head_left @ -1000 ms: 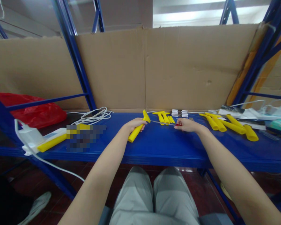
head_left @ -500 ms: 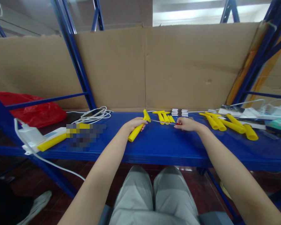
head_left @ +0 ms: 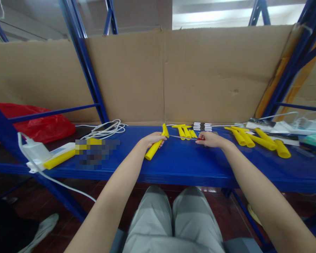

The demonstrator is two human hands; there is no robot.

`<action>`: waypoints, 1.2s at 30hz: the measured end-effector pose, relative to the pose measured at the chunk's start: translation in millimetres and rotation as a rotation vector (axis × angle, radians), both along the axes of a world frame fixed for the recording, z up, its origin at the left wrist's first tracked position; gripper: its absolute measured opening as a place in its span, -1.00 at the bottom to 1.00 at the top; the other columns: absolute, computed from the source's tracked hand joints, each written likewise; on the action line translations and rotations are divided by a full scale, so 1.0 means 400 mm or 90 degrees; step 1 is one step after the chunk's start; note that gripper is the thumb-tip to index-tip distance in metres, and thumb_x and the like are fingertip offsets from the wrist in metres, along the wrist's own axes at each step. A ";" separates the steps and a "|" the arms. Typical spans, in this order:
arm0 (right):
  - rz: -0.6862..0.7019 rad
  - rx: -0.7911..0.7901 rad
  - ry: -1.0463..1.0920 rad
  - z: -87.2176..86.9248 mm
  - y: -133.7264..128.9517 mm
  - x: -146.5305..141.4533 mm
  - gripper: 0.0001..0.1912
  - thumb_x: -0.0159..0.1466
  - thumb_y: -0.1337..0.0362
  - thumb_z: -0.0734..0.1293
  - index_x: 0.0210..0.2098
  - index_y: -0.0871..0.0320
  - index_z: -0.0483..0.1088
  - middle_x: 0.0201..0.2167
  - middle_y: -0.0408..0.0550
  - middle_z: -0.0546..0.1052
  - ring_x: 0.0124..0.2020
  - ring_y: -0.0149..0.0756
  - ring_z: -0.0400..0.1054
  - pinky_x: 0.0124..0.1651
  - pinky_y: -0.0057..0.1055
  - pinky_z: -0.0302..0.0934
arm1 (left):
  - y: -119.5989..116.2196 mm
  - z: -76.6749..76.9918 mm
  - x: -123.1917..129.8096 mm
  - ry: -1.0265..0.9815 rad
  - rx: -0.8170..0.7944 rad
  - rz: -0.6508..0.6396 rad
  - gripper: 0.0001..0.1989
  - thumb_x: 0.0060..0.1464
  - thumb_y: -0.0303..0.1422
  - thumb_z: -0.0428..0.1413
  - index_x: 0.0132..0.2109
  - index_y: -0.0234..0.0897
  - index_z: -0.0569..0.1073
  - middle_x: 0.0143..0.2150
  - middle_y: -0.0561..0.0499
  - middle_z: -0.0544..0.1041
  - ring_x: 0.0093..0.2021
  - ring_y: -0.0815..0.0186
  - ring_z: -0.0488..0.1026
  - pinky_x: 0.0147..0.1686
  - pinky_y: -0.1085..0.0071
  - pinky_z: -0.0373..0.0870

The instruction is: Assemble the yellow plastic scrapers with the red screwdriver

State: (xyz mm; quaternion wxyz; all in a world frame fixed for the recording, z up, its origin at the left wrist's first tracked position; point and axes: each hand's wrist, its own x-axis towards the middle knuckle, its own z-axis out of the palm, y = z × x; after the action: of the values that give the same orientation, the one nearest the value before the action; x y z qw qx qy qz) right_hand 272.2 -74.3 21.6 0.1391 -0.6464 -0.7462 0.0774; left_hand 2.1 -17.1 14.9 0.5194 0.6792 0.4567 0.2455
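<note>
My left hand (head_left: 156, 139) is closed around a yellow T-shaped piece (head_left: 152, 151), whose long tube slants down to the left. In my right hand (head_left: 207, 139) is the red handle of a screwdriver (head_left: 184, 137); its thin metal shaft runs left to the head of the yellow piece. Whether the tip is inside the piece is too small to tell. Behind the shaft lie more yellow pieces (head_left: 181, 130), beside a stack of small black-and-white items (head_left: 202, 126).
Several yellow tubes (head_left: 263, 142) lie at the right of the blue table (head_left: 184, 177), near white cables and packets. On the left are a coiled white cable (head_left: 109, 129), a power strip (head_left: 63, 150) and a red bag (head_left: 34, 123). Cardboard (head_left: 200, 77) stands behind.
</note>
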 end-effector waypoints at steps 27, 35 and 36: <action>0.014 0.045 -0.113 0.009 -0.007 -0.013 -0.77 0.19 0.11 0.24 -0.39 0.14 0.39 -0.41 -0.02 0.52 -0.41 -0.27 0.37 -0.39 -0.45 0.11 | -0.006 0.004 0.004 0.014 0.005 0.035 -0.88 0.01 -0.57 0.00 -0.37 -0.27 0.22 -0.65 0.14 0.28 -0.71 0.47 0.21 -0.70 0.55 0.22; 0.034 0.041 -0.085 0.005 -0.004 -0.013 -0.76 0.19 0.10 0.25 -0.38 0.16 0.39 -0.42 -0.02 0.52 -0.41 -0.28 0.36 -0.42 -0.46 0.08 | 0.004 0.000 0.001 0.012 0.013 0.025 -0.87 -0.02 -0.58 0.00 -0.40 -0.28 0.22 -0.65 0.14 0.28 -0.70 0.46 0.24 -0.66 0.52 0.24; 0.034 0.048 -0.097 0.005 -0.003 -0.013 -0.75 0.20 0.10 0.25 -0.37 0.16 0.40 -0.40 -0.02 0.53 -0.40 -0.28 0.37 -0.42 -0.47 0.08 | 0.005 0.000 0.001 0.013 0.013 0.026 -0.87 -0.02 -0.58 0.00 -0.40 -0.28 0.22 -0.66 0.15 0.27 -0.70 0.46 0.24 -0.66 0.53 0.24</action>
State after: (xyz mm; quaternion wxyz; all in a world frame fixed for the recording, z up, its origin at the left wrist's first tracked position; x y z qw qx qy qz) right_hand 267.0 -75.4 23.5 0.1036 -0.6248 -0.7739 0.0035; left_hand 2.7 -15.2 14.8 0.5027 0.6777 0.4731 0.2534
